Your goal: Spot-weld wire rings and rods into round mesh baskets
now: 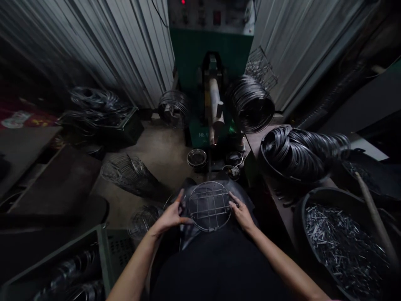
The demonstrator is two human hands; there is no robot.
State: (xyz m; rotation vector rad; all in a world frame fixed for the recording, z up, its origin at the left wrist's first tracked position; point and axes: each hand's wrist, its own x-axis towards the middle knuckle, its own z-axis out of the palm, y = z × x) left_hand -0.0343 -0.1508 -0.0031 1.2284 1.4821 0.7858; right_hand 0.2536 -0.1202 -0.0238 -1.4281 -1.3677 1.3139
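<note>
A round wire rack [209, 206], a ring with crossing straight wires inside, is held over my lap. My right hand [242, 213] grips its right rim between thumb and fingers. At the left rim is my left hand [172, 217], its thumb and fingers spread apart; the thumb tip meets or nearly meets the ring. Orange coverings or stains show on the left fingertips. Beyond the rack stands a green machine [191, 54] with a pale rod-like arm [215, 98] pointing down toward me.
Wire ring coils hang left [173, 109] and right [250, 104] of the machine. A basin [300, 209] of short metal pieces and a pile of rings [294, 150] stand right. Left are a wire stack [131, 173] and a green crate [103, 259]. Small bowls [196, 158] sit below the machine.
</note>
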